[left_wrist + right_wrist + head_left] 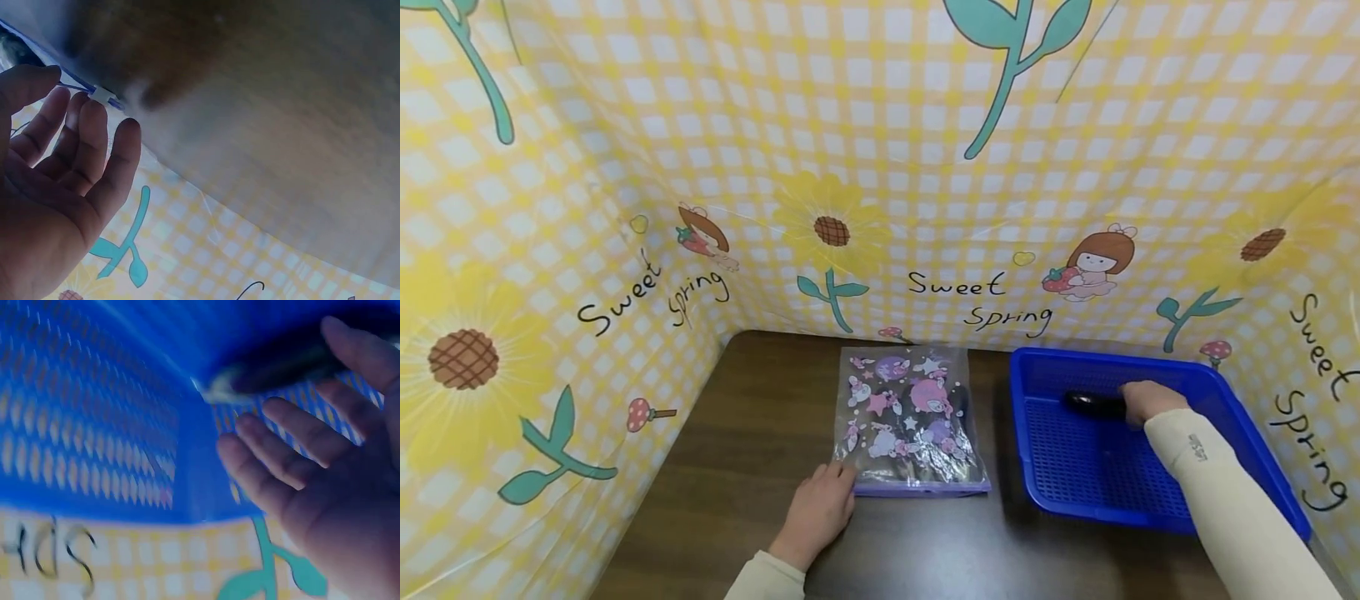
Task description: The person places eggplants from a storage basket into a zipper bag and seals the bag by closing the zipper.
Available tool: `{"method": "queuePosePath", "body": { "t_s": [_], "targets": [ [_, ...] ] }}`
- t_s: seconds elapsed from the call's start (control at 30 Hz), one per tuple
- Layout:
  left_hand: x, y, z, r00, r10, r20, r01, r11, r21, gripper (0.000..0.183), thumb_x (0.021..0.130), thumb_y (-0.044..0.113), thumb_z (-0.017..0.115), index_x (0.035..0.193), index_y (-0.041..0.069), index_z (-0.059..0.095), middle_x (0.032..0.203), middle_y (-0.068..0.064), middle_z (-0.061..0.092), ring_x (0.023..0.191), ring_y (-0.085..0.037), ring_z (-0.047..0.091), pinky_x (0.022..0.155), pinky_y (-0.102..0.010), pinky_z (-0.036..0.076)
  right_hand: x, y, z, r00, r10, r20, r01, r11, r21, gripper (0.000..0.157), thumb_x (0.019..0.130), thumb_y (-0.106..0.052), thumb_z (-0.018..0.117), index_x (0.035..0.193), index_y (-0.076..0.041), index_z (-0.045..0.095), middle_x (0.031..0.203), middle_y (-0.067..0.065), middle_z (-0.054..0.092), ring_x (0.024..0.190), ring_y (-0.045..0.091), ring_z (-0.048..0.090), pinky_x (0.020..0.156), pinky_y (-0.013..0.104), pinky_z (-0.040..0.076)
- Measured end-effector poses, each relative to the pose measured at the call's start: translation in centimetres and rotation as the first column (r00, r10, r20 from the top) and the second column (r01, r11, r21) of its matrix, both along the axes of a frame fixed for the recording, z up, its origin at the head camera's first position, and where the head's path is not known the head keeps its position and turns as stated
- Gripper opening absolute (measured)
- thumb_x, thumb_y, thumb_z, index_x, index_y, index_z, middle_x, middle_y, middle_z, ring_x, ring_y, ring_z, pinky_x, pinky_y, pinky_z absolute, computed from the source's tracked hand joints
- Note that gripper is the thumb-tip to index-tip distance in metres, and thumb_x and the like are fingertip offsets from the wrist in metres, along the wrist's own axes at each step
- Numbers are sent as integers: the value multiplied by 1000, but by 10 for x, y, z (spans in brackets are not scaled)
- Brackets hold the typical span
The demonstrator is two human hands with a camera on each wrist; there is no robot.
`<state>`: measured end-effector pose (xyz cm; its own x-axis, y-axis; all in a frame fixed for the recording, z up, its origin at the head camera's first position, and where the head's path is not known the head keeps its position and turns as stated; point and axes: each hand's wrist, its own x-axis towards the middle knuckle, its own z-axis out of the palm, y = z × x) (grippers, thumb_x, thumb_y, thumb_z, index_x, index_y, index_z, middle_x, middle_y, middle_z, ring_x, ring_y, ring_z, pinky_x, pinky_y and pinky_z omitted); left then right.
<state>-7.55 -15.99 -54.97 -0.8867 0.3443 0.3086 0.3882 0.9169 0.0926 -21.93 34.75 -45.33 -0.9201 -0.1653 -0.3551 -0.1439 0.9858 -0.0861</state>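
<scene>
My left hand is at the near left corner of a clear zip bag printed with pink and purple figures. Thumb and forefinger pinch the purple zip edge, beside a white slider. Dark contents show through the flat-lying bag. Inside a blue basket, my right hand is at the right end of a glossy dark eggplant. From the right wrist, the thumb overlaps the eggplant with the forefinger at its lower side, and the other fingers stretch out below it.
The basket has perforated walls and stands to the right of the bag. Both lie on a brown wooden table. A yellow checked cloth with sunflowers rises behind the table and at both sides.
</scene>
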Motion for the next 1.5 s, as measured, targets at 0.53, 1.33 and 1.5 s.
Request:
{"method": "queuePosePath", "body": {
  "t_s": [0.53, 1.33, 1.5],
  "targets": [
    [-3, -2, -3, 1000, -5, -20, 4, 1000, -18, 15, 72, 10, 67, 85, 9, 59, 80, -6, 56, 70, -25, 53, 48, -37, 43, 19, -25, -3, 999, 48, -3, -48, 998, -36, 24, 73, -14, 75, 88, -2, 61, 79, 9, 60, 69, 25, 56, 60, 47, 45],
    [-8, 0, -9, 997, 1, -77, 0, 1000, 6, 11, 72, 9, 65, 79, 6, 57, 73, -8, 55, 65, -26, 53, 45, -39, 44, 83, -69, 32, 981, -55, -188, 7, 969, -248, 55, 95, -41, 51, 115, 9, 42, 77, 13, 54, 61, 25, 51, 53, 42, 40],
    [-7, 0, -9, 991, -9, -131, 12, 1000, 17, 15, 71, 9, 66, 82, 6, 55, 73, -9, 53, 61, -27, 52, 42, -39, 42, 101, -85, 40, 983, -74, -167, 17, 946, -323, 57, 96, -24, 49, 136, 11, 31, 100, 26, 53, 67, 24, 49, 55, 39, 39]
  ]
}}
